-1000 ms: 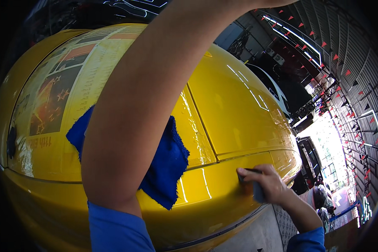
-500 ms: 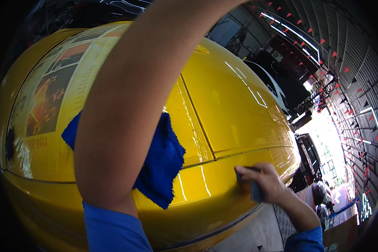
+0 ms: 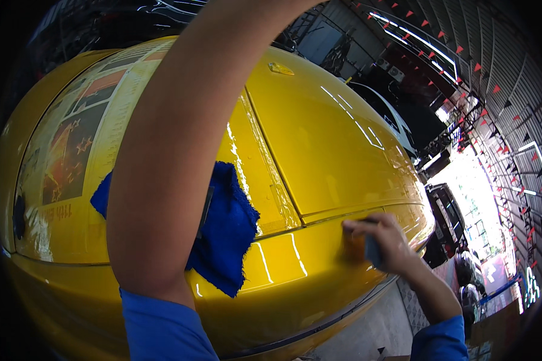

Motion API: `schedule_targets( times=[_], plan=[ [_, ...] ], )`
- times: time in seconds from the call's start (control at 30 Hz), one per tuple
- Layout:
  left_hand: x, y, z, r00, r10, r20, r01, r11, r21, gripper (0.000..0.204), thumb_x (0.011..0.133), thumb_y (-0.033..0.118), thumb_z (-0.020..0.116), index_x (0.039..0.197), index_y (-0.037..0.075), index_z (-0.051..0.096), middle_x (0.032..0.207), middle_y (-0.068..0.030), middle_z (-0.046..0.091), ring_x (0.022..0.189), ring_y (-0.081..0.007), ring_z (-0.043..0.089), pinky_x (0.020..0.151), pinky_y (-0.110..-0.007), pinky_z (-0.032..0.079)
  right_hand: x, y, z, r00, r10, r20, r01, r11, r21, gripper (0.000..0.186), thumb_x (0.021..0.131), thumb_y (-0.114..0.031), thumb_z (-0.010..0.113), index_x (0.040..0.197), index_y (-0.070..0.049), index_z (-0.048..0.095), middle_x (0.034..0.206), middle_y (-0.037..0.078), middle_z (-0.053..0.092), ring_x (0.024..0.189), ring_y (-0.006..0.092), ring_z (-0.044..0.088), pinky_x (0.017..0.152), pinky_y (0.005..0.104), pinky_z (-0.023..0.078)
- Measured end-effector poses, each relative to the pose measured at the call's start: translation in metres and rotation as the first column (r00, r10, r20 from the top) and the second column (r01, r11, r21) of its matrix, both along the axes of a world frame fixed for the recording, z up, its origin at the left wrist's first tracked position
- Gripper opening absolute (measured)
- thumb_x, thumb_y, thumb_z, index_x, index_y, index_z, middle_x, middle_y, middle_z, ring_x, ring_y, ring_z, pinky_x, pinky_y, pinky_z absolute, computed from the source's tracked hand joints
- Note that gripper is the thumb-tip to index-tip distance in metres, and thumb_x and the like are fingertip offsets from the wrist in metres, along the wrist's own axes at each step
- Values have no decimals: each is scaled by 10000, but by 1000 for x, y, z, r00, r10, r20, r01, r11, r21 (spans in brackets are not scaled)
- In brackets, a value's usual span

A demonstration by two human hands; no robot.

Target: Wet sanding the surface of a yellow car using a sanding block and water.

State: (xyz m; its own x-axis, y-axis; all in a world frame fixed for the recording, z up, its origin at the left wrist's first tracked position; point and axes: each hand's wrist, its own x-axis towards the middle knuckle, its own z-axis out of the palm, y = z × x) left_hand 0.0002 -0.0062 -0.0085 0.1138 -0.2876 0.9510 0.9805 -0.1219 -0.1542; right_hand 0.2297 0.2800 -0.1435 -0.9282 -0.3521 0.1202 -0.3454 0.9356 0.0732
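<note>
My left forearm (image 3: 165, 144) crosses upward over the yellow vehicle panel (image 3: 307, 138), its hand beyond the top edge. Beneath that arm lies a blue cloth (image 3: 223, 234), with a grey flat edge (image 3: 205, 210) of something partly hidden on it. My right hand (image 3: 386, 237) is closed around a grey flat pad or tool (image 3: 372, 253) against the lower yellow panel, below a seam, slightly blurred. A translucent printed sheet or decal (image 3: 72, 150) covers the panel at the left.
Dark and white vehicles (image 3: 385, 117) stand behind at the upper right. Beyond the right end are a dark car (image 3: 442, 222), a blue bar (image 3: 494, 289) and a bright doorway (image 3: 476, 198). Red pennants hang under the corrugated roof (image 3: 512, 84). Grey paving (image 3: 361, 325) shows below.
My left arm has moved left, its hand leaving the top of the view. My right hand with the tool has moved slightly upward along the panel.
</note>
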Motion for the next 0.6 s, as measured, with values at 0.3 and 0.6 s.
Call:
schedule_targets(
  times=[0.3,0.6],
  plan=[
    [0,2,2,988,26,155,-18,999,-52,194,897,120,539,849,-22,662,607,-42,602,516,-108,517,493,-278,404,25,0,0,919,-367,-142,-109,111,-988,313,1017,-178,496,1263,14,509,1194,205,623,1132,280,608,960,448,494],
    [6,13,-3,1000,7,30,-6,999,-44,189,897,112,533,862,-11,672,590,-10,546,489,-65,428,466,-256,339,4,-43,3,892,-450,56,334,569,-752,222,903,-150,703,1013,-9,571,796,18,598,653,106,510,618,257,429]
  ],
)
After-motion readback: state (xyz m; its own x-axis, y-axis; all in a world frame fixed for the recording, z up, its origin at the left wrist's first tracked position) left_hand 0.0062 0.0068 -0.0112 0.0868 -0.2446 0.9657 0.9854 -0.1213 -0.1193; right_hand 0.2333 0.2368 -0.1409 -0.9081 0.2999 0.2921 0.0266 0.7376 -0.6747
